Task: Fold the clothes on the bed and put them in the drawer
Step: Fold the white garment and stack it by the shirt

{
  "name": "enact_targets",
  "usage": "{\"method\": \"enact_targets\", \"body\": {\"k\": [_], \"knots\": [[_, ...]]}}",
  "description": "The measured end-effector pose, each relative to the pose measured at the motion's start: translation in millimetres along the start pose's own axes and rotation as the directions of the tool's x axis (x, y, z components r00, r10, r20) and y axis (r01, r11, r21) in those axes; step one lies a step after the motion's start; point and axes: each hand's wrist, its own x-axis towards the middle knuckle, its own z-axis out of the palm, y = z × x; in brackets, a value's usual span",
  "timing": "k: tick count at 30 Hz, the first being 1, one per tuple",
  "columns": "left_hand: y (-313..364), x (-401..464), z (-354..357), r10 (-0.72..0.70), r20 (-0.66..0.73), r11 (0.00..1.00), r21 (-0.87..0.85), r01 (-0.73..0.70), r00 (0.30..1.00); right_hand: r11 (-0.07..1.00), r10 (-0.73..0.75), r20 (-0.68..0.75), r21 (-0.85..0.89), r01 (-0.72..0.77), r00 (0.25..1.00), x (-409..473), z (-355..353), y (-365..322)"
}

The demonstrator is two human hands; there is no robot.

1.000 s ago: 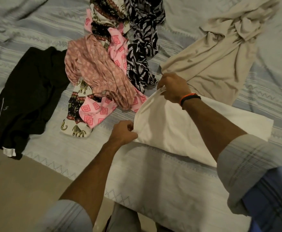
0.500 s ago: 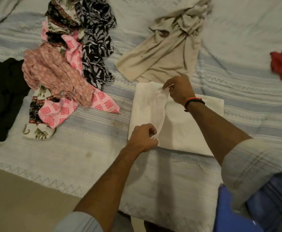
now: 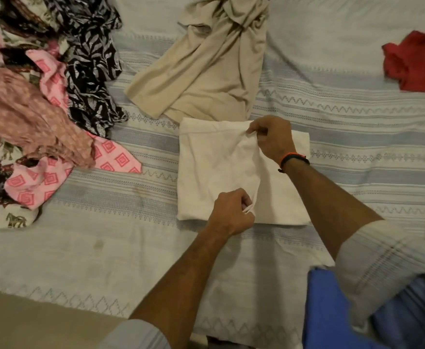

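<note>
A white garment (image 3: 214, 170) lies partly folded on the striped bedspread (image 3: 345, 127), in the middle of the view. My left hand (image 3: 231, 212) pinches the near corner of its folded-over flap. My right hand (image 3: 272, 138), with an orange and black wristband, pinches the flap's far corner. The flap's edge is stretched between both hands, slightly lifted above the layer beneath.
A beige garment (image 3: 206, 66) lies crumpled just behind the white one. A heap of pink, black-and-white and elephant-print clothes (image 3: 55, 104) fills the left. A red cloth (image 3: 415, 61) sits at the far right. The bed's near edge meets the floor (image 3: 30, 323).
Both hands have carried the white garment's left edge over to the right, folding it across itself. The camera view shifted right, bringing the red cloth in.
</note>
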Motion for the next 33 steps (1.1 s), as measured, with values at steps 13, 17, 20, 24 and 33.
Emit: {"method": "enact_targets", "body": {"k": [13, 17, 20, 24, 33], "knots": [[80.5, 18.8, 109.7, 0.041, 0.084, 0.998, 0.038, -0.045, 0.996, 0.992, 0.119, -0.050, 0.059, -0.116, 0.992, -16.7, -75.5, 117.2], [86.6, 24.9, 132.7, 0.045, 0.087, 0.997, 0.065, -0.051, 0.995, 0.990, 0.130, -0.046, 0.065, -0.127, 0.990, -17.8, -78.3, 141.2], [83.2, 29.6, 142.1, 0.000, 0.207, 0.991, 0.129, -0.027, 0.978, 0.984, 0.179, 0.039, -0.020, -0.179, 0.983, -23.2, -74.1, 152.6], [69.6, 39.2, 125.3, 0.096, -0.030, 0.983, 0.157, -0.090, 0.995, 0.983, -0.043, 0.061, -0.175, 0.053, 0.997, -51.5, -54.8, 152.0], [21.3, 124.3, 7.8, 0.177, -0.072, 0.704, 0.706, -0.075, 0.981, 0.917, -0.045, 0.294, -0.366, 0.156, 0.955, -55.8, -0.8, 151.3]]}}
